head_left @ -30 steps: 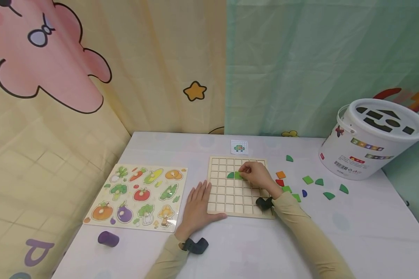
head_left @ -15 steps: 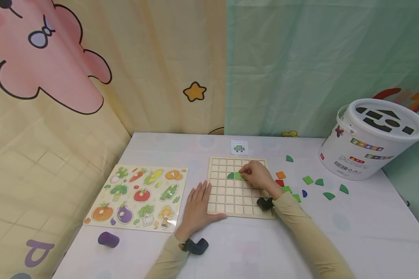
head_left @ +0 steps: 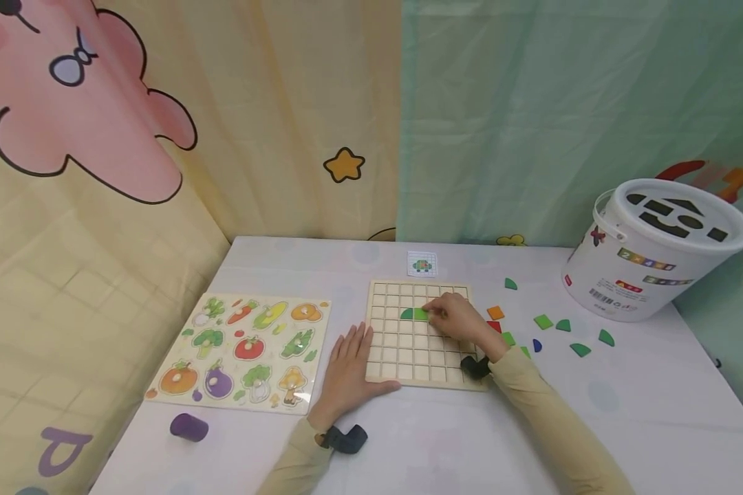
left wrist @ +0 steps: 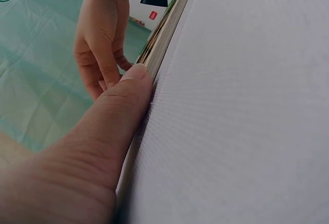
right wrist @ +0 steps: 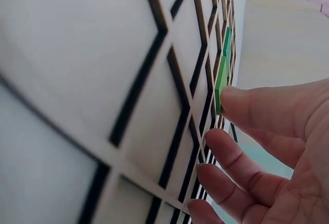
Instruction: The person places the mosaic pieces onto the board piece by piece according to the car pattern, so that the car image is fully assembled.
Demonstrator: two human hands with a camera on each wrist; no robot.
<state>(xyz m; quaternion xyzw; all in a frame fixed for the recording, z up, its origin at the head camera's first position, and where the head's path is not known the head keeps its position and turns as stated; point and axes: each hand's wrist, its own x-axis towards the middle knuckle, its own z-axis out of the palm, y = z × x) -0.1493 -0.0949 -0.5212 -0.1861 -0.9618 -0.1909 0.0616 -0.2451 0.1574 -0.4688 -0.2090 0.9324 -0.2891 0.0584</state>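
Note:
A wooden grid board (head_left: 408, 357) lies in the middle of the white table. A dark green quarter-round piece (head_left: 406, 314) and a light green square tile (head_left: 420, 314) sit side by side in its cells. My right hand (head_left: 455, 317) hovers over the board, its index fingertip (right wrist: 241, 100) touching the edge of the light green tile (right wrist: 221, 82); the other fingers hang loosely curled. My left hand (head_left: 347, 371) lies flat on the table, thumb (left wrist: 118, 111) pressed against the board's near edge (left wrist: 164, 34).
Several loose coloured pieces (head_left: 543, 321) lie right of the board. A white shape-sorter bucket (head_left: 656, 247) stands at the far right. A vegetable peg puzzle (head_left: 241, 350) lies to the left, a purple cylinder (head_left: 188, 426) in front of it. A small pattern card (head_left: 422, 263) lies behind the board.
My right hand stays at the light green tile, shifted only slightly toward me. The left hand has not moved.

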